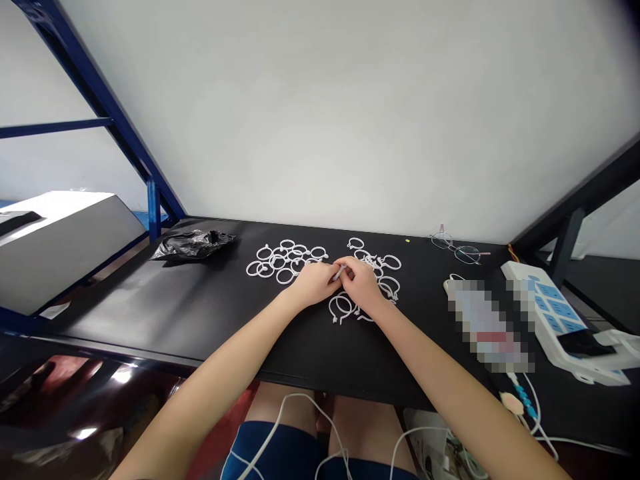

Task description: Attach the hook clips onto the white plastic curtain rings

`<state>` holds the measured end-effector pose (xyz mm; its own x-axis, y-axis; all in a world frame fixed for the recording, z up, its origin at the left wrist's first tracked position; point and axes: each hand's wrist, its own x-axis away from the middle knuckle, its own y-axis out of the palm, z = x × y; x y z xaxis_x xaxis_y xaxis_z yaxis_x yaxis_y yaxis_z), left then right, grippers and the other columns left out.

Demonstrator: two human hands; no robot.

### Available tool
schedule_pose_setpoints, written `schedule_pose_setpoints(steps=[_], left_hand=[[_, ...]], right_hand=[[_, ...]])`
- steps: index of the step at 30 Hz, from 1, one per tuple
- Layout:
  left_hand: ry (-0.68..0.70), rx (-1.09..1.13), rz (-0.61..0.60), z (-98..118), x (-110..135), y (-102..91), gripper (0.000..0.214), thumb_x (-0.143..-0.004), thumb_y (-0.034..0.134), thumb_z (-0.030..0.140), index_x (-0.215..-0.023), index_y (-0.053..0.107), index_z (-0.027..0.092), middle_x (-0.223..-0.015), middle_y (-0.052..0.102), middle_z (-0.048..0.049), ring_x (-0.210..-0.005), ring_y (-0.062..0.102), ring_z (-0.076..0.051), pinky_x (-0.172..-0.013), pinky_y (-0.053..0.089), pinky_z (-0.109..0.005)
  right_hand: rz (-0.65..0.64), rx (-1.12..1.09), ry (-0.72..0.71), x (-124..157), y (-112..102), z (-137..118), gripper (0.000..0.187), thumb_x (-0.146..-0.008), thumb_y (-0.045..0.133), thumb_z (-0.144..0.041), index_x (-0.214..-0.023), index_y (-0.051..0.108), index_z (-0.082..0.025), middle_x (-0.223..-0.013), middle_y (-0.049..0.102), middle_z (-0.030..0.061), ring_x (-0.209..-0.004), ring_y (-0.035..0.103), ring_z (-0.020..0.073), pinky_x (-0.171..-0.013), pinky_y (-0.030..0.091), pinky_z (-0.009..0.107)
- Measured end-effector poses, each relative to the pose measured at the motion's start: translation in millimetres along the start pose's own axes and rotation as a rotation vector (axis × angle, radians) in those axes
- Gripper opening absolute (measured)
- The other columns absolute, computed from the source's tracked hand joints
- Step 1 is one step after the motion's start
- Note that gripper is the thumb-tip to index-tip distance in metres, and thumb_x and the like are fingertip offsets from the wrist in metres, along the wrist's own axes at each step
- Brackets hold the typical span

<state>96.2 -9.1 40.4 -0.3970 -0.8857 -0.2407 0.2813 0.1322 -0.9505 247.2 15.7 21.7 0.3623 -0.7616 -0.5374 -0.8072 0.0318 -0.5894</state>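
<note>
My left hand (314, 283) and my right hand (363, 283) meet at the middle of the black table (200, 313), fingers pinched together on one small white plastic ring (340, 270) between them. A cluster of several white rings (285, 260) lies just left of my hands. Another loose group of white rings (383, 270) lies to the right and under my right hand, with two more rings (341, 307) in front of the hands.
A crumpled black plastic bag (193, 244) lies at the table's back left. Eyeglasses (457, 249) rest at the back right. A white and blue power strip (560, 320) and a blurred-out object (487, 323) sit on the right. Blue metal frame (150, 193) stands left.
</note>
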Motion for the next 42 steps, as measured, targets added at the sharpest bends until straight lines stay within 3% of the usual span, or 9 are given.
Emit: schedule_pose_setpoints(steps=[42], left_hand=[[-0.006,-0.028,-0.070,2.2,0.7,0.8,0.018,-0.091,0.044,0.028,-0.092,0.058,0.017,-0.082,0.068,-0.0066,-0.074,0.067,-0.021,-0.068,0.051,-0.029]], right_hand=[[-0.067,0.019,0.067,-0.7,-1.6,-4.5,0.031,-0.075,0.043,-0.002,-0.087,0.065,-0.020,-0.077,0.066,0.0001,-0.066,0.056,0.0144,-0.067,0.042,0.027]])
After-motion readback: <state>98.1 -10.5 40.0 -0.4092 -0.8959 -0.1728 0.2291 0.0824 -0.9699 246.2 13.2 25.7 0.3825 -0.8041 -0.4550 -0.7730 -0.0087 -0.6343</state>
